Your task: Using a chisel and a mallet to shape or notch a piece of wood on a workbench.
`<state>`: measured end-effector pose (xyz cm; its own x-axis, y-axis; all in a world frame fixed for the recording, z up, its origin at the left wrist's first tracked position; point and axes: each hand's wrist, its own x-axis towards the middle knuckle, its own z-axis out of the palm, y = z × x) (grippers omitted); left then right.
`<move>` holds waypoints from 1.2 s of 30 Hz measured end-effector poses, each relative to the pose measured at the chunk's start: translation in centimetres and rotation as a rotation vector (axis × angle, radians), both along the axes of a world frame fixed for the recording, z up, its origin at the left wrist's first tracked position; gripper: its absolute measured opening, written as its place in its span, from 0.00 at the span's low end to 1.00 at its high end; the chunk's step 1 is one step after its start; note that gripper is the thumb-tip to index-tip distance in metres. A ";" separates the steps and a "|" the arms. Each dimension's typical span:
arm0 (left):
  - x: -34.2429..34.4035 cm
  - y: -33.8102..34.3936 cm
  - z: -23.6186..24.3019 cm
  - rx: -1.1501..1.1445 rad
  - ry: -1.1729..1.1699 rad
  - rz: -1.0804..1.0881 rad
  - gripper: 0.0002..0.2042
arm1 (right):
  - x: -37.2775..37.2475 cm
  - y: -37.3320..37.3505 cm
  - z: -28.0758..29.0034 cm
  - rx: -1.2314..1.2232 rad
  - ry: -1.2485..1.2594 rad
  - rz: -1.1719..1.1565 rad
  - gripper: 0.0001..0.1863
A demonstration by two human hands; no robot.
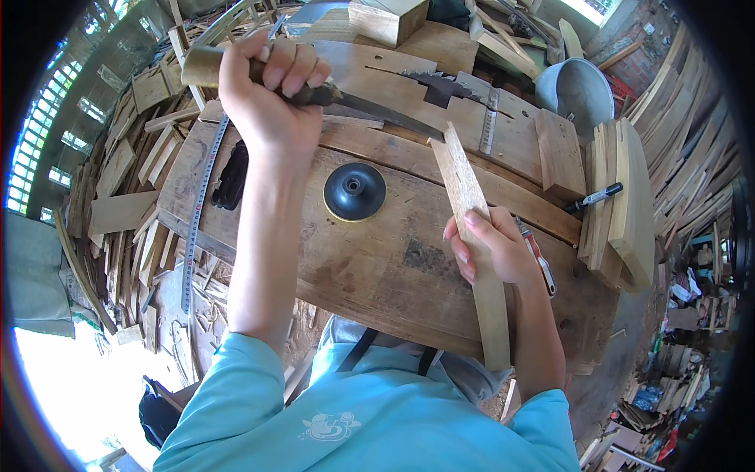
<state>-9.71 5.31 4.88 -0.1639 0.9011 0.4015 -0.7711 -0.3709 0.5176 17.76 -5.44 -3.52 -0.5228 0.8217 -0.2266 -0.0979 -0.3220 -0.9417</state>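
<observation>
My left hand [275, 75] is raised on the left, its fingers wrapped round the thick handle of a long-bladed tool [385, 112]. The handle's butt looks brass-coloured. The narrow dark blade slants down to the right, and its tip meets the upper end of a wooden strip [489, 307], or lies just behind it; I cannot tell which. Gripped round its middle by my right hand [495, 244], the strip stands tilted above the bench, its top end rough and pointed. A round black backing pad [355, 192] lies on the bench between my forearms.
The worn wooden bench [370, 267] has a dark, jagged gap. A tape measure [191, 236] hangs over its left edge beside a black object [232, 177]. At right are wooden blocks [629, 204], a marker [594, 197], a red-and-grey tool [539, 256] and a metal bucket [576, 94]. Scrap wood surrounds everything.
</observation>
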 end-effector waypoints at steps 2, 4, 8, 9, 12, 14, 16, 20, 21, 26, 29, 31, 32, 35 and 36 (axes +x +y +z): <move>0.9 -1.0 -0.3 0.010 0.004 0.072 0.14 | 0.1 0.1 -0.3 0.015 -0.007 -0.021 0.21; 1.7 -2.0 -0.9 -0.001 0.023 0.101 0.14 | 0.1 0.3 -0.5 0.034 -0.015 -0.042 0.22; 3.5 -3.4 -2.4 0.027 0.017 0.142 0.12 | 0.2 0.5 -0.9 0.025 -0.037 -0.120 0.22; 3.8 -3.7 -2.9 0.052 0.003 0.145 0.11 | 0.2 0.6 -1.0 0.023 -0.031 -0.142 0.22; 3.8 -4.1 -3.8 0.081 -0.010 0.143 0.11 | 0.2 0.8 -1.4 0.021 -0.069 -0.138 0.22; 3.0 -4.0 -4.1 0.099 -0.024 0.103 0.11 | 0.2 0.8 -1.1 0.023 -0.062 -0.128 0.23; 2.1 -3.2 -4.1 0.079 -0.039 0.089 0.12 | 0.3 0.7 -1.0 0.025 -0.056 -0.118 0.23; 1.3 -1.9 -4.0 0.042 -0.143 -0.027 0.12 | 0.7 0.5 -0.6 -0.009 0.058 -0.112 0.23; 1.2 -1.6 -4.1 0.044 -0.164 -0.057 0.12 | 0.9 0.5 -0.5 -0.010 0.087 -0.116 0.23; 1.4 -0.8 -3.6 0.066 -0.165 -0.088 0.12 | 1.3 0.6 -0.5 0.024 0.149 -0.092 0.23; 1.0 -0.3 -3.3 0.089 -0.173 -0.126 0.13 | 1.4 0.6 -0.5 0.032 0.207 -0.076 0.23; 1.0 -0.2 -3.3 0.093 -0.177 -0.140 0.13 | 1.5 0.6 -0.6 0.039 0.215 -0.077 0.23; 1.0 -0.2 -3.3 0.092 -0.178 -0.140 0.13 | 1.5 0.6 -0.6 0.030 0.235 -0.074 0.23; 0.8 -0.1 -3.3 0.070 -0.204 -0.151 0.13 | 1.6 0.5 -0.4 0.011 0.262 -0.071 0.23; 0.7 -0.1 -3.3 0.074 -0.203 -0.157 0.14 | 1.6 0.5 -0.4 0.000 0.270 -0.071 0.23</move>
<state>-8.99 5.26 1.56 -0.1084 0.8912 0.4405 -0.9075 -0.2695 0.3220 19.36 -4.98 -3.87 -0.5051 0.8587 -0.0871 -0.3677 -0.3054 -0.8784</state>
